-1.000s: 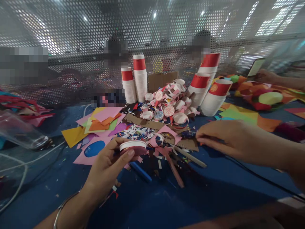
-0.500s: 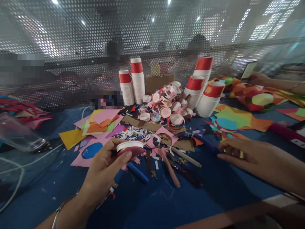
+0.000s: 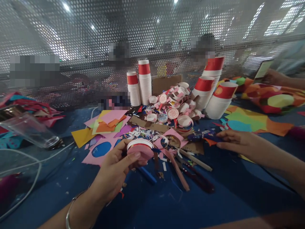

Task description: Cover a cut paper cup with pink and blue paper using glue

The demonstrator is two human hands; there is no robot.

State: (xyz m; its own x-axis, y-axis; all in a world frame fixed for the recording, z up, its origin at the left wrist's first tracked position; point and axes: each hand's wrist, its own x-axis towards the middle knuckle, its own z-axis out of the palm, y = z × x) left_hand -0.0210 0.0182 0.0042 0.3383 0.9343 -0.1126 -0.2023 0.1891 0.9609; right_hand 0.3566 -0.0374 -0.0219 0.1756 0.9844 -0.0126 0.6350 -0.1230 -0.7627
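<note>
My left hand pinches a cut-off paper cup bottom between thumb and fingers. It has a white rim, a red band and a pink paper disc facing me. On the right, my right hand has its thumb and fingertips closed at the end of a dark blue stick-like thing; its exact kind is unclear. Just beyond its fingers lies a dark blue item with lettering. Between the hands lie dark-handled scissors, a pink stick, a beige stick and a blue stick.
A pile of cut cup bottoms and paper scraps covers the middle. Behind stand stacked paper cups and more cups. Coloured paper and a clear plastic cup lie left. Another person's hand holds a phone at far right.
The view has shifted, moving most things rightward. My left hand has tilted the cup bottom, showing more pink disc. My right hand has moved left along the table, nearer the lettered blue item.
</note>
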